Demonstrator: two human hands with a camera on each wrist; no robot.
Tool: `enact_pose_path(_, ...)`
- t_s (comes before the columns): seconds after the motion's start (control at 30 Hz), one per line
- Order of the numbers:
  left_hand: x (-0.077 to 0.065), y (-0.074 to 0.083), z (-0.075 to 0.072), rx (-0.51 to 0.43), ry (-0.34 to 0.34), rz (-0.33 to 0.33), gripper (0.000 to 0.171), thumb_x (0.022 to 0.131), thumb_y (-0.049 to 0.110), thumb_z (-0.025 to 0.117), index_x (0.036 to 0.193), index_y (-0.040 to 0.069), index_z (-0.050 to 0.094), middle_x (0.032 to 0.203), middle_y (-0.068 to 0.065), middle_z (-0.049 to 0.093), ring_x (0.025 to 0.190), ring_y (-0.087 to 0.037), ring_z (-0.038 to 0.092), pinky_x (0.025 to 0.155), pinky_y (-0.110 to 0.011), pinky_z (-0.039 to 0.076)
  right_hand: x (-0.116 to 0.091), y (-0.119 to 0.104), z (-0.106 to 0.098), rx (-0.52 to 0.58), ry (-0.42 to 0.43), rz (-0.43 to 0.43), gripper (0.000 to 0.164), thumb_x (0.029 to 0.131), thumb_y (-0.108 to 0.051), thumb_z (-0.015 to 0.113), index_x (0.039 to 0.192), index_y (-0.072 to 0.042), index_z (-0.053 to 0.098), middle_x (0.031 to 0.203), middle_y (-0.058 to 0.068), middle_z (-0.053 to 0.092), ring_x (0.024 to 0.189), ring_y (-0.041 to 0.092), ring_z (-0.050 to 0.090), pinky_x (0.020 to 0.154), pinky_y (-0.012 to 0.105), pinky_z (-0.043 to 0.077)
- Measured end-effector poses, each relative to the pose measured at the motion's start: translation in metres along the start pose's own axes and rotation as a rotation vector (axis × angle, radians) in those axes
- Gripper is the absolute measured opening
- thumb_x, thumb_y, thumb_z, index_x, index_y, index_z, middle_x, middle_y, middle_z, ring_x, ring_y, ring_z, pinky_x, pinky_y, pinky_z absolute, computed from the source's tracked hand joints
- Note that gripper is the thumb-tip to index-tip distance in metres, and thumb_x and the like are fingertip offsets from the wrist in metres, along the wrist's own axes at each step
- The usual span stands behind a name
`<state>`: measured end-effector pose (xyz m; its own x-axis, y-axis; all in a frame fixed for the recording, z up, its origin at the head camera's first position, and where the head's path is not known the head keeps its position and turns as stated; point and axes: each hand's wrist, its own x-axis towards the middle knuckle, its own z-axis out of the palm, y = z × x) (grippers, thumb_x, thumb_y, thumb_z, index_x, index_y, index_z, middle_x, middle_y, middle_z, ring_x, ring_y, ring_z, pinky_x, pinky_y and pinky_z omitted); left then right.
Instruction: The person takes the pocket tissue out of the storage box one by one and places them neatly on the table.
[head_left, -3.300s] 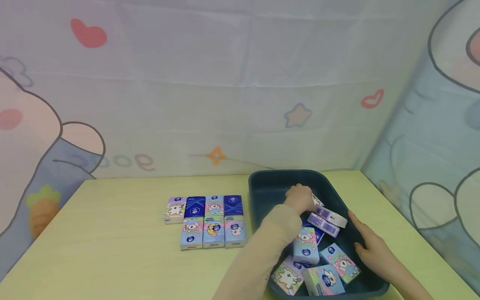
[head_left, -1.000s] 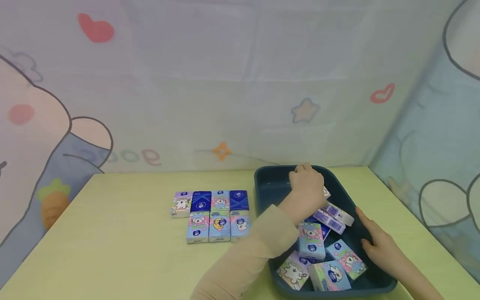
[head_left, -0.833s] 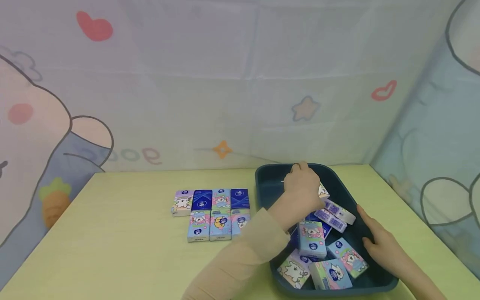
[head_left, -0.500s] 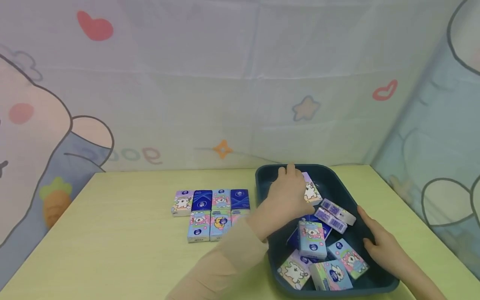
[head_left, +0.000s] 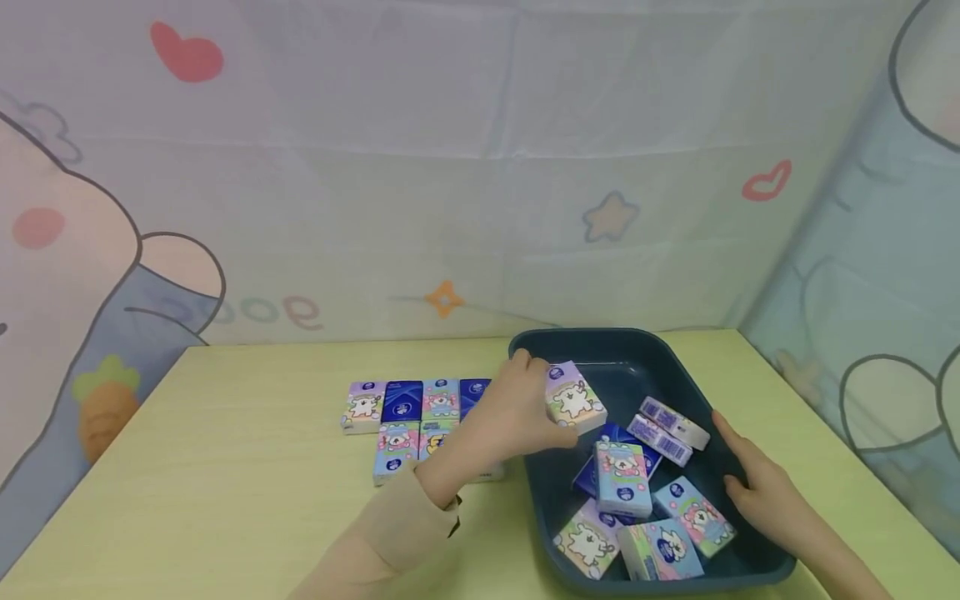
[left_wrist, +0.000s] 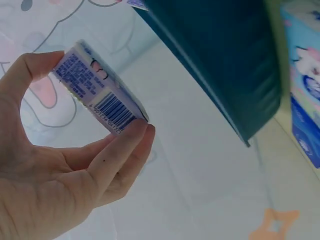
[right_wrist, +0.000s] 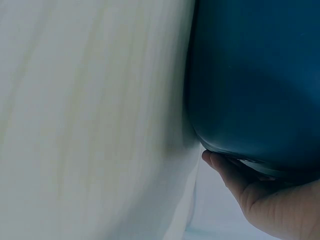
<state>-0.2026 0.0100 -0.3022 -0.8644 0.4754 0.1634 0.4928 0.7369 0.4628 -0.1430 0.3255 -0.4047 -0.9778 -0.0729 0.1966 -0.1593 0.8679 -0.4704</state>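
My left hand (head_left: pixel 510 408) pinches a purple tissue pack (head_left: pixel 573 398) with a white cartoon animal on it, above the left side of a dark teal plastic bin (head_left: pixel 630 367). In the left wrist view the pack's barcode side (left_wrist: pixel 110 107) shows between thumb and fingers. My right hand (head_left: pixel 768 492) grips the bin's right wall, thumb inside the rim; the right wrist view shows fingers (right_wrist: pixel 232 177) against the bin's outside. Several more packs lie jumbled in the bin, among them a light blue one (head_left: pixel 624 479) over dark blue ones and two barcode-side up (head_left: pixel 660 440).
Left of the bin, several tissue packs (head_left: pixel 397 450) lie in two touching rows on the pale yellow table (head_left: pixel 247 467); my left hand and forearm hide some of them. A cartoon-printed cloth (head_left: pixel 360 208) hangs behind the table, another along the right.
My left hand has taken the purple tissue pack from the bin's far part and moved left and toward me with it. The right hand has stayed on the bin's wall.
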Motion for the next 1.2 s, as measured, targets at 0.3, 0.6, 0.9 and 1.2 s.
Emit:
enact_pose_path(0.3, -0.023, -0.029, 0.0, -0.04, -0.008, -0.02, 0.077, 0.064, 0.031, 0.083, 0.125, -0.004, 0.053, 0.108, -0.01, 0.051, 0.091, -0.019, 0.046, 0.072, -0.028, 0.047, 0.0, 0.0, 0.001, 0.002, -0.018, 0.016, 0.082, 0.082, 0.011, 0.051, 0.153, -0.002, 0.011, 0.145, 0.04, 0.029, 0.127, 0.06, 0.032, 0.098, 0.07, 0.032)
enact_pose_path(0.6, -0.043, -0.069, 0.0, -0.024, -0.007, -0.038, 0.081, 0.061, 0.031, 0.084, 0.127, -0.004, 0.051, 0.117, -0.014, 0.052, 0.094, -0.023, 0.049, 0.08, -0.036, 0.049, 0.0, -0.001, 0.001, 0.017, -0.025, 0.019, 0.082, 0.083, 0.011, 0.051, 0.153, -0.002, 0.011, 0.146, 0.04, 0.027, 0.129, 0.06, 0.03, 0.1, 0.07, 0.031)
enact_pose_path(0.9, -0.055, -0.098, -0.002, -0.074, -0.036, -0.055, 0.076, 0.063, 0.028, 0.083, 0.127, -0.002, 0.053, 0.119, -0.011, 0.054, 0.101, -0.021, 0.052, 0.087, -0.037, 0.049, -0.001, 0.0, 0.0, 0.022, -0.022, 0.023, 0.082, 0.083, 0.011, 0.05, 0.153, -0.002, 0.01, 0.146, 0.039, 0.027, 0.129, 0.06, 0.03, 0.1, 0.07, 0.03)
enact_pose_path(1.2, -0.067, -0.132, -0.012, -0.056, -0.075, 0.031, 0.073, 0.066, 0.027, 0.081, 0.127, -0.003, 0.053, 0.102, -0.001, 0.051, 0.09, -0.014, 0.052, 0.074, -0.022, 0.047, 0.0, -0.001, 0.0, 0.012, -0.026, 0.034, 0.083, 0.083, 0.01, 0.051, 0.154, -0.003, 0.01, 0.145, 0.04, 0.028, 0.129, 0.06, 0.03, 0.1, 0.07, 0.03)
